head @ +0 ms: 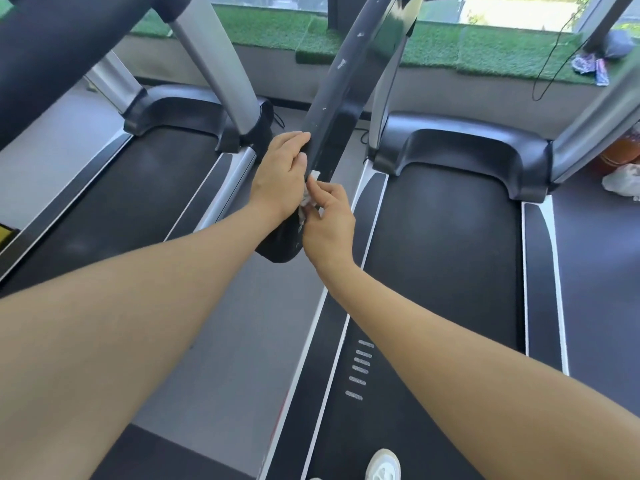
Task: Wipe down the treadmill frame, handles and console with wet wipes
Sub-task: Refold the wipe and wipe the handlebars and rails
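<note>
Just above centre, toward 12 o'clock, the left hand (281, 174) grips the long black padded treadmill handle (334, 109) while the right hand (327, 216) pinches a crumpled white wet wipe (309, 194) against it, wiping the handle's end; next, probably, strokes toward 1 o'clock.

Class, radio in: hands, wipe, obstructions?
Left hand grips black handle. Right hand pinches wet wipe against it. Nothing blocking.

We held the long black treadmill handle (337, 95) with our left hand (280, 174). Our right hand (327, 216) pinched a small white crumpled wet wipe (310, 194) against it. A white shoe (383, 464) stood on the black belt (446, 258).
</note>
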`<state>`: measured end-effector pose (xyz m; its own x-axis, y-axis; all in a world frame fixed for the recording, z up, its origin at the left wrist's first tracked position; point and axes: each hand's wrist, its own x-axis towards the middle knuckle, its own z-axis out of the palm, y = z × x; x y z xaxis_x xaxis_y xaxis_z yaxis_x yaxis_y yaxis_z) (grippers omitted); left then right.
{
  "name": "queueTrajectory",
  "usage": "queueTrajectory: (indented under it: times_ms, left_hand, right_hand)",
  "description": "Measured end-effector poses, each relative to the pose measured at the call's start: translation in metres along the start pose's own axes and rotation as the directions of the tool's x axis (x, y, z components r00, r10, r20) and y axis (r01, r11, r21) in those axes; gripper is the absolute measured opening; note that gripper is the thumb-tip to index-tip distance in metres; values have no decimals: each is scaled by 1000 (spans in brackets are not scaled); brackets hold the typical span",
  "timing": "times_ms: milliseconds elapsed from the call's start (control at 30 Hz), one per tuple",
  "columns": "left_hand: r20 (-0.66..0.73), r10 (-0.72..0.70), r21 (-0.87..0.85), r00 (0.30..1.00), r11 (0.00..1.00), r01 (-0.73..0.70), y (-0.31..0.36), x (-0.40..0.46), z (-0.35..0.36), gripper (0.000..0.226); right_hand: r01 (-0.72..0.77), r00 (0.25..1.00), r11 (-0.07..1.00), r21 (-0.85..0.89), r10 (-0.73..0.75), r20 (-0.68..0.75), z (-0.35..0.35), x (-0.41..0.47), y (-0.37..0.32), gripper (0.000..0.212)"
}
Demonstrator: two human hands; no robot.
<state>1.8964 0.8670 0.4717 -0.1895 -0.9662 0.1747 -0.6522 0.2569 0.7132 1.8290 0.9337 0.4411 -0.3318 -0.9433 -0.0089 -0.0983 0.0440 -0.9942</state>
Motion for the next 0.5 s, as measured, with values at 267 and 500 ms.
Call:
queueTrajectory:
  times_ms: [267, 500]
  left_hand:
    - [40, -60, -30, 997, 998, 61, 8, -26, -9, 40]
    - [44, -93, -16, 995, 995, 94, 26, -58, -19, 37]
  right_hand:
    - [-71, 997, 997, 11, 70, 35, -13, -24, -8, 28]
    - [-358, 926, 884, 300, 297, 233, -40, -31, -16, 39]
